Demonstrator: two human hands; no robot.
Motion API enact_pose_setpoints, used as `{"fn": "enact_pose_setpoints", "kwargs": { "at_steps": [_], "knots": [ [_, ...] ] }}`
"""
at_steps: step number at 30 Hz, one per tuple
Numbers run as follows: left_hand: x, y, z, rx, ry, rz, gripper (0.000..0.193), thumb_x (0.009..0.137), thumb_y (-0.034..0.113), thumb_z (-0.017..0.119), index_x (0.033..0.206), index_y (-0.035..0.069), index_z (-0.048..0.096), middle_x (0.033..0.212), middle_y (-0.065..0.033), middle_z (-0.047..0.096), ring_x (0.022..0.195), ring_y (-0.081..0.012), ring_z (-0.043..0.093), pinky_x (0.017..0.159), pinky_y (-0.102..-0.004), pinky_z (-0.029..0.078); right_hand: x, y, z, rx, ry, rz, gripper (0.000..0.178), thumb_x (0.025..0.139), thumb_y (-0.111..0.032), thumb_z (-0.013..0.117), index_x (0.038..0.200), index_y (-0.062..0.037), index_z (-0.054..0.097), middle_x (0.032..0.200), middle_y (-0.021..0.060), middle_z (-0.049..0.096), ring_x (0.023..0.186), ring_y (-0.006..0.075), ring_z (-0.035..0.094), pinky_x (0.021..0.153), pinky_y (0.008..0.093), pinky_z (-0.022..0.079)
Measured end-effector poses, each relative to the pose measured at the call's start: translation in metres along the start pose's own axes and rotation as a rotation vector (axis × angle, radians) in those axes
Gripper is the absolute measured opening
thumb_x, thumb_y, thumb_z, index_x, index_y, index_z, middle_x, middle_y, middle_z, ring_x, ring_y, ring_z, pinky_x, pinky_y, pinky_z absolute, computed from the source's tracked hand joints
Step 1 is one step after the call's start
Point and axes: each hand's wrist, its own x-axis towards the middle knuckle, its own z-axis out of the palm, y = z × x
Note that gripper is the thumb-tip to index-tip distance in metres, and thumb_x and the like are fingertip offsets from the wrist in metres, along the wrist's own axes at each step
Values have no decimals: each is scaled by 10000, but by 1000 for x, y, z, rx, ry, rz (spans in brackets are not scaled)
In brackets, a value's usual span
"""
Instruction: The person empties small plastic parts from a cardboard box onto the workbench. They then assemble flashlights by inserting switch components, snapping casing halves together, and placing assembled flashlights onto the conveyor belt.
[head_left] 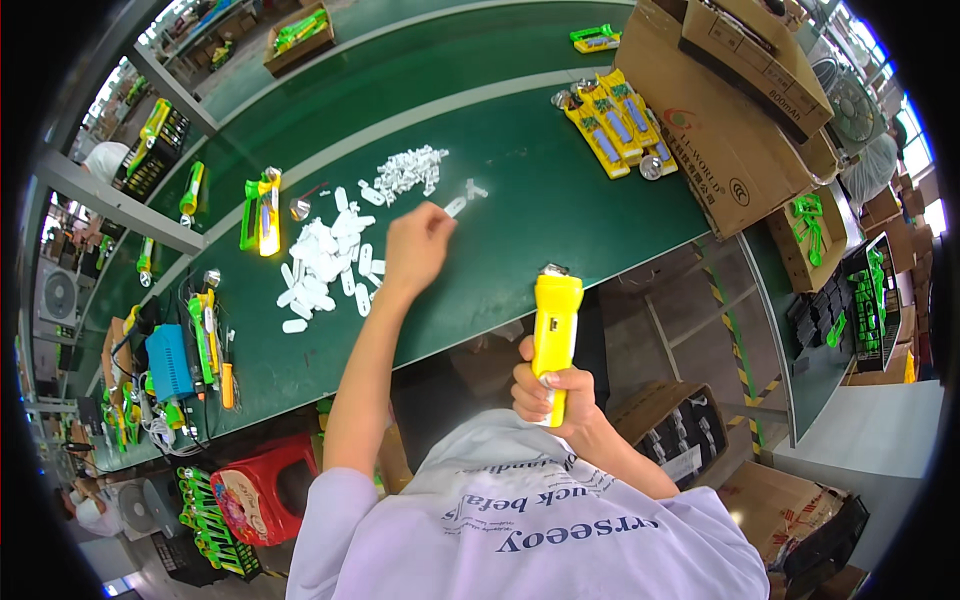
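Note:
My right hand (556, 394) is wrapped round the lower part of a yellow flashlight (557, 315), held upright in front of my chest with its metal-rimmed head up. A small dark slot shows on the flashlight's side. Over the green table, my left hand (418, 248) has its fingers pinched together at a white oval plastic piece (456, 206). Just past that piece lie a few tiny white plastic parts (477, 188). A heap of white oval pieces (325, 255) spreads to the left of this hand, with a pile of tiny white parts (408, 172) behind it.
Opened yellow flashlight bodies (615, 122) lie at the far right, beside a large cardboard box (690, 120). A green-and-yellow flashlight (262, 212) lies left of the heap. Further left are a blue box-shaped device (169, 362) and an orange-handled tool (228, 386). A red stool (262, 492) stands below.

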Motion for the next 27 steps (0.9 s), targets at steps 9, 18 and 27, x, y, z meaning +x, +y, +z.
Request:
{"fn": "enact_pose_setpoints", "kwargs": {
  "at_steps": [9, 18, 27],
  "knots": [
    [46, -69, -4, 475, 181, 296, 295, 796, 281, 703, 844, 0, 630, 942, -209, 595, 898, -380, 575, 774, -485, 462, 4, -4, -2, 39, -107, -5, 417, 794, -160, 642, 1160, -124, 444, 695, 29, 412, 541, 132, 407, 509, 295, 377],
    [25, -29, -16, -88, 225, -18, 195, 758, 160, 751, 740, 5, 633, 754, -152, 645, 756, -297, 643, 687, -384, 498, 7, -1, -15, 24, -57, -39, 393, 839, -157, 616, 1195, -86, 465, 701, 52, 434, 539, 147, 422, 498, 300, 382],
    [-105, 55, -27, -1043, -41, -226, 81, 890, 75, 675, 919, 24, 619, 811, -13, 631, 718, -71, 550, 638, -228, 451, 33, 4, -5, -85, -90, -30, 418, 839, -169, 619, 1211, -94, 443, 699, 40, 404, 530, 142, 410, 501, 297, 383]
  ]
}}
